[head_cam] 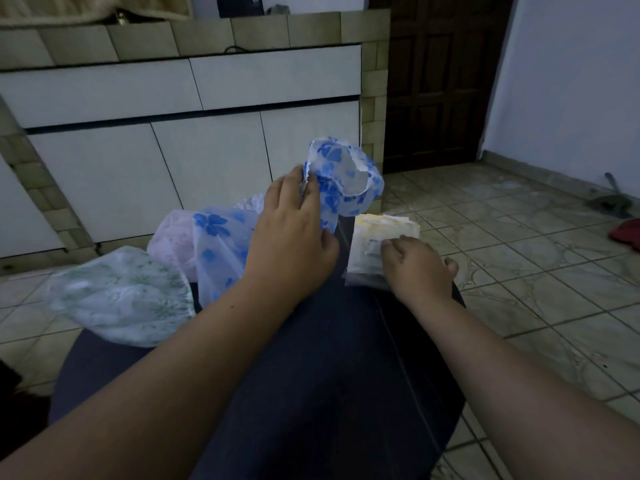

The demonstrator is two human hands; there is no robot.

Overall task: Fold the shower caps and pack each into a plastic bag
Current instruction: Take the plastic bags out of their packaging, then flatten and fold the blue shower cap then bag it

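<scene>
A seated person, seen from above, works over a lap covered in dark blue fabric (311, 358). The left hand (291, 230) pinches a thin, translucent shower cap printed with blue flowers (343, 181), lifting its gathered, frilled edge above the knees. The right hand (417, 268) rests with curled fingers on a small stack of clear plastic bags (370, 237) lying on the right knee; whether it pinches one cannot be told. More caps lie heaped on the left thigh — a blue-flowered one (218, 251), a pale pink one (169, 237) and a green-sprigged white one (121, 292). The cap looks featherlight, limp and slippery, likely to spring open — best held at the elastic rim. The bags look thin and clingy, easiest to separate at an open edge.
</scene>
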